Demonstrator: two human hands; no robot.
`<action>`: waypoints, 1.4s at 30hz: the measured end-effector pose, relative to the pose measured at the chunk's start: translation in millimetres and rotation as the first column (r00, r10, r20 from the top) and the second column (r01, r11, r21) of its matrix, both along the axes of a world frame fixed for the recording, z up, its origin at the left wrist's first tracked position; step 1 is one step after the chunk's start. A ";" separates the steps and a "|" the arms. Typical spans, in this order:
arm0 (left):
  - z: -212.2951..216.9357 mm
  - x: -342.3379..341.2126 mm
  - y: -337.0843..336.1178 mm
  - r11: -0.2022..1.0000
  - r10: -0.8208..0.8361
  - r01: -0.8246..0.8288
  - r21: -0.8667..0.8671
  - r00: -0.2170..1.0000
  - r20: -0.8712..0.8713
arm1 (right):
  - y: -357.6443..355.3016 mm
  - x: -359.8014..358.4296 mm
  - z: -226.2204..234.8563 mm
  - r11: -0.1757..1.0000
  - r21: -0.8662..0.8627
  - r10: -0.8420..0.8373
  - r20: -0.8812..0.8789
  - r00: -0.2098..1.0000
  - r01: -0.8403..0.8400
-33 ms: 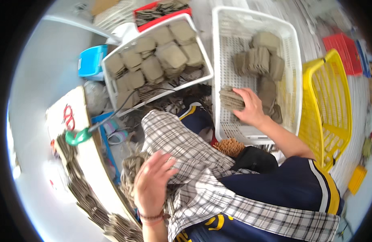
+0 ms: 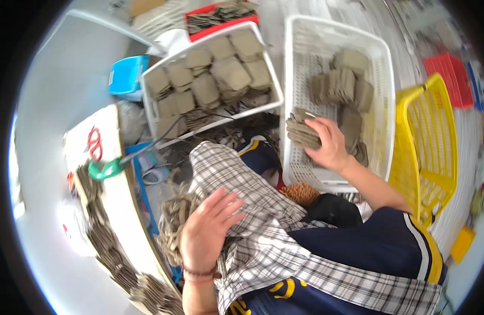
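Observation:
My right hand (image 2: 329, 145) is closed around one side of a bundle of grey-brown flat fabric pieces (image 2: 303, 131). That bundle is inside a white perforated basket (image 2: 300, 39), by its left wall. Further stacks of similar pieces (image 2: 340, 84) lie deeper in the same basket. Fingers spread and nothing in them, my left hand (image 2: 208, 228) hovers above my lap, which a checked cloth apron (image 2: 221, 163) covers. Right beside its wrist is a tangle of grey-brown strips (image 2: 174, 215).
A white tray (image 2: 281, 94) of stacked pieces lies ahead, a red bin (image 2: 197, 35) behind it. Leftward, a narrow board carries red-handled scissors (image 2: 95, 144), a green-headed tool (image 2: 106, 169) and a row of pieces (image 2: 108, 244). A yellow basket (image 2: 439, 152) stands right of the white one.
The view has shifted slightly. My left hand has moved a little to the right and up. My right hand remains on the bundle in the white basket.

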State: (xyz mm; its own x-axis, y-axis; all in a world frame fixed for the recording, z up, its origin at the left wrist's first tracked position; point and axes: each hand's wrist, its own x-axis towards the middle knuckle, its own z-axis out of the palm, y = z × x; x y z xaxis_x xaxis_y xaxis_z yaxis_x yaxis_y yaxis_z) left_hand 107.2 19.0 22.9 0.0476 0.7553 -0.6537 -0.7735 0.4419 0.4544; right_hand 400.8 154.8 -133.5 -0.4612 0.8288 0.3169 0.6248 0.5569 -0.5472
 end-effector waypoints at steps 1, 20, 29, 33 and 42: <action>-1.1 4.0 9.6 0.994 -0.111 0.110 -0.028 0.994 -0.014 | 1.9 -16.2 29.2 0.989 0.127 0.078 -0.029 0.997 -0.074; 20.0 -193.7 -140.0 0.902 0.426 -0.326 0.284 0.779 -0.461 | -91.1 -310.8 161.6 0.359 0.541 0.925 -0.097 0.367 -0.761; -24.0 -294.3 -177.3 0.914 0.140 -0.404 0.045 0.211 -0.967 | -27.8 -480.4 97.2 0.793 0.384 0.535 -0.069 0.842 -0.472; -44.4 -292.1 -189.0 0.918 -0.136 -0.391 0.062 -0.457 -0.879 | -1.9 -511.3 73.9 0.871 0.048 0.464 0.247 0.851 -0.489; -36.4 -266.0 -190.1 0.905 -0.140 -0.401 0.142 -0.596 -0.791 | -1.2 -533.6 91.5 0.877 -0.251 0.468 0.240 0.851 -0.411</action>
